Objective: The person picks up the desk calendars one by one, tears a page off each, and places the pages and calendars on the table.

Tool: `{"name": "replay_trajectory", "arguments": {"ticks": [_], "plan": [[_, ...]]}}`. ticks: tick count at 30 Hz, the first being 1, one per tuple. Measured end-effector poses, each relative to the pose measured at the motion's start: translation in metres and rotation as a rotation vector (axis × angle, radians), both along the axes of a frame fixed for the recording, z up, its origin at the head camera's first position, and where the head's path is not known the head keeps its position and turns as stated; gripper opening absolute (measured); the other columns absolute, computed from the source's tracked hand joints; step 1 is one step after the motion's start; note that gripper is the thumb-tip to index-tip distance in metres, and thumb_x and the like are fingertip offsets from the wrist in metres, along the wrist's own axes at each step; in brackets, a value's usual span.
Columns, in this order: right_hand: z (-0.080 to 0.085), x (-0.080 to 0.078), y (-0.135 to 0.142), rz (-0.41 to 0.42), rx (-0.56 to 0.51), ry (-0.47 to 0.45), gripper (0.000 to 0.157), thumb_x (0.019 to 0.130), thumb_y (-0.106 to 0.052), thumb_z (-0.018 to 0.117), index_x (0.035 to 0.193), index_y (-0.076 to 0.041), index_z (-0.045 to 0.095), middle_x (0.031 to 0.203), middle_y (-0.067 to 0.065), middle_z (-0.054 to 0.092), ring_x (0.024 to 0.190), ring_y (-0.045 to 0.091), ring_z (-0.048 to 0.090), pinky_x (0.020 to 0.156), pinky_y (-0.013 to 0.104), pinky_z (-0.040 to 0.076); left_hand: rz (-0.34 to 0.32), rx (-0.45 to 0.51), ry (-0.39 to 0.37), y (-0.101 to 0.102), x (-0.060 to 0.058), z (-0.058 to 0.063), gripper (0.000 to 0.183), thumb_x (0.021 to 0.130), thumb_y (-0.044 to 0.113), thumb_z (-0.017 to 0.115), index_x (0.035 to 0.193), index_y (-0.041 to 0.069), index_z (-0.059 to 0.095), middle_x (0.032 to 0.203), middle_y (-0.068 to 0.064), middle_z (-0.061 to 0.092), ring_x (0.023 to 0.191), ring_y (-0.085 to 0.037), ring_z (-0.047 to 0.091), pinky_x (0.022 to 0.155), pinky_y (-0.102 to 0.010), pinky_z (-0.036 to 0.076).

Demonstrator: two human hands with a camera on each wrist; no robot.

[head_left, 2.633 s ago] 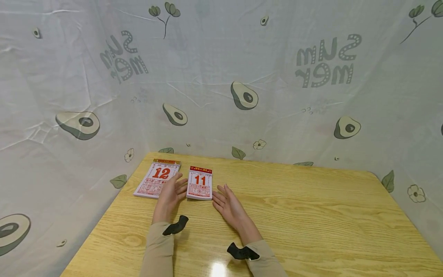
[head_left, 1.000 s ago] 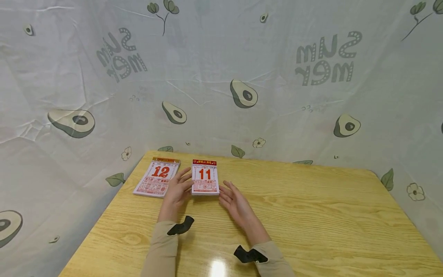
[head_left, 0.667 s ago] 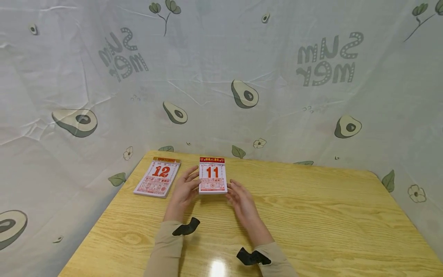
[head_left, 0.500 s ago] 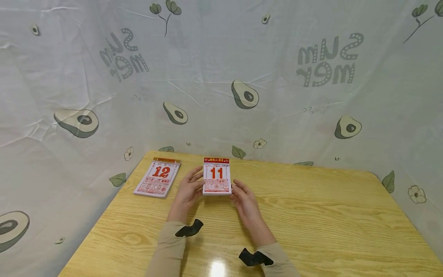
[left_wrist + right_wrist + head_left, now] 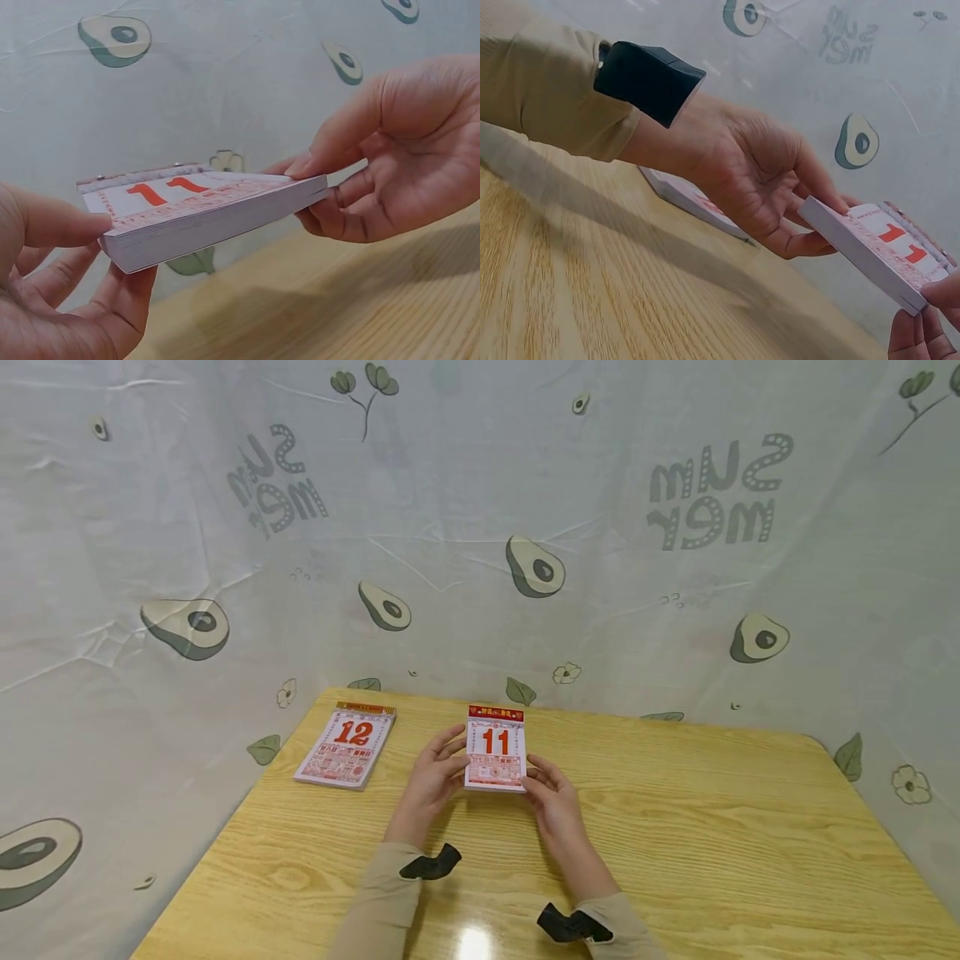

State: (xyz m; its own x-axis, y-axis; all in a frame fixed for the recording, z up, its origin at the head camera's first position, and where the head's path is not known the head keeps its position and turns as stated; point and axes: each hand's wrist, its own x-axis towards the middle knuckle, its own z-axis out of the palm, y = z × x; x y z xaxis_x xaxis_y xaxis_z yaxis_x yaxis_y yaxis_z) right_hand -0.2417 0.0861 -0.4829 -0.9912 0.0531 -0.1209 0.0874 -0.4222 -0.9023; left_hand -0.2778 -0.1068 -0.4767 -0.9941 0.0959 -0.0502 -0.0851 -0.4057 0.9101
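A thick tear-off calendar (image 5: 496,756) with a red header and a red 11 is held up between both hands, above the table. My left hand (image 5: 433,777) pinches its left edge, thumb on the top page and fingers underneath, as the left wrist view shows. On the other side my right hand (image 5: 405,150) grips the lower right corner in the same way. The page block's white near edge faces the left wrist camera. A second tear-off calendar (image 5: 347,747), larger and marked 12, lies flat at the table's back left, apart from both hands.
The wooden table (image 5: 712,827) extends far to the right and meets a pale curtain (image 5: 465,485) printed with avocados at its back and left sides. Black wrist mounts (image 5: 431,863) sit on both sleeves.
The calendar marked 11 was on the table between my spread hands; it is now lifted and carried right, clear of the calendar marked 12. Both hands have closed in on its sides.
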Motion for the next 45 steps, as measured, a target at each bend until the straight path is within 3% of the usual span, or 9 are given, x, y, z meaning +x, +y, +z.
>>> {"name": "replay_trajectory", "arguments": {"ticks": [9, 18, 24, 32, 37, 45], "plan": [[0.0, 0.006, 0.012, -0.018, 0.045, 0.009, 0.048, 0.091, 0.007, 0.057, 0.138, 0.006, 0.046, 0.102, 0.001, 0.058, 0.096, 0.011, 0.057, 0.08, 0.021, 0.053, -0.038, 0.005, 0.006, 0.011, 0.0, -0.005, 0.056, 0.092, -0.008, 0.055, 0.144, 0.009, 0.044, 0.129, -0.009, 0.053, 0.095, -0.016, 0.064, 0.074, -0.029, 0.052], [0.001, 0.012, 0.025, -0.032, 0.112, 0.009, 0.047, 0.092, 0.008, 0.055, 0.138, 0.006, 0.046, 0.1, -0.002, 0.059, 0.094, 0.008, 0.058, 0.078, 0.021, 0.051, -0.107, 0.046, -0.001, 0.023, -0.002, -0.011, 0.057, 0.091, -0.01, 0.052, 0.146, 0.004, 0.041, 0.146, -0.018, 0.044, 0.096, -0.013, 0.065, 0.076, -0.028, 0.053], [0.001, 0.015, 0.037, -0.041, 0.144, 0.021, 0.048, 0.091, 0.007, 0.057, 0.138, 0.007, 0.046, 0.099, -0.003, 0.059, 0.09, 0.005, 0.058, 0.077, 0.02, 0.051, -0.181, 0.088, 0.034, 0.033, -0.004, -0.017, 0.056, 0.094, -0.01, 0.048, 0.148, 0.002, 0.038, 0.15, -0.019, 0.041, 0.102, -0.014, 0.064, 0.079, -0.029, 0.054], [0.001, 0.017, 0.05, -0.047, 0.181, 0.04, 0.048, 0.091, 0.007, 0.057, 0.138, 0.006, 0.045, 0.099, -0.003, 0.059, 0.091, 0.005, 0.057, 0.076, 0.021, 0.052, -0.236, 0.119, 0.019, 0.043, -0.007, -0.021, 0.053, 0.097, -0.004, 0.047, 0.148, 0.003, 0.037, 0.128, -0.007, 0.057, 0.101, -0.015, 0.063, 0.08, -0.033, 0.054], [0.002, 0.017, 0.056, -0.047, 0.204, 0.055, 0.049, 0.09, 0.008, 0.057, 0.137, 0.006, 0.046, 0.1, -0.002, 0.057, 0.091, 0.005, 0.056, 0.076, 0.02, 0.052, -0.251, 0.104, -0.002, 0.047, -0.01, -0.023, 0.048, 0.1, 0.005, 0.049, 0.147, 0.01, 0.04, 0.113, -0.001, 0.066, 0.095, -0.017, 0.066, 0.076, -0.036, 0.055], [0.002, 0.016, 0.061, -0.03, 0.263, 0.053, 0.048, 0.089, 0.005, 0.06, 0.136, 0.006, 0.048, 0.1, -0.003, 0.056, 0.088, 0.004, 0.057, 0.077, 0.02, 0.052, -0.299, 0.111, -0.006, 0.044, -0.008, -0.026, 0.049, 0.101, 0.004, 0.046, 0.148, 0.013, 0.037, 0.104, 0.0, 0.07, 0.091, -0.018, 0.067, 0.073, -0.037, 0.057]]}}
